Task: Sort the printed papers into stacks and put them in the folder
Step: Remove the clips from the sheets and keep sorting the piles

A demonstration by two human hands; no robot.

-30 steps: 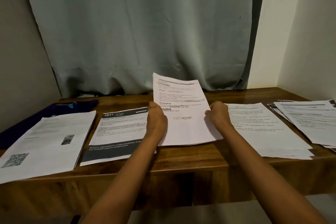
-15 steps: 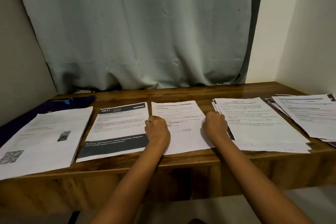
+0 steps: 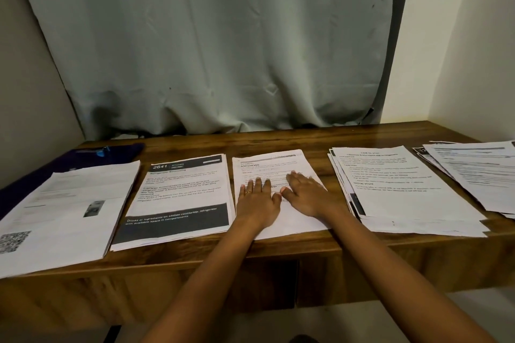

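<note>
Evidently squaring a finished pile, the left hand point(image 3: 257, 200) and right hand point(image 3: 305, 194) lie flat, each grip spread, on the middle stack point(image 3: 278, 164); other stacks flank it, the folder point(image 3: 111, 152) far left of it.

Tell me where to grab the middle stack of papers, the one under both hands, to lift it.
Grip the middle stack by its near edge, coming from the front. That edge sits at the table lip, so fingers can probably slip underneath. Neighbouring stacks crowd both sides.
</note>
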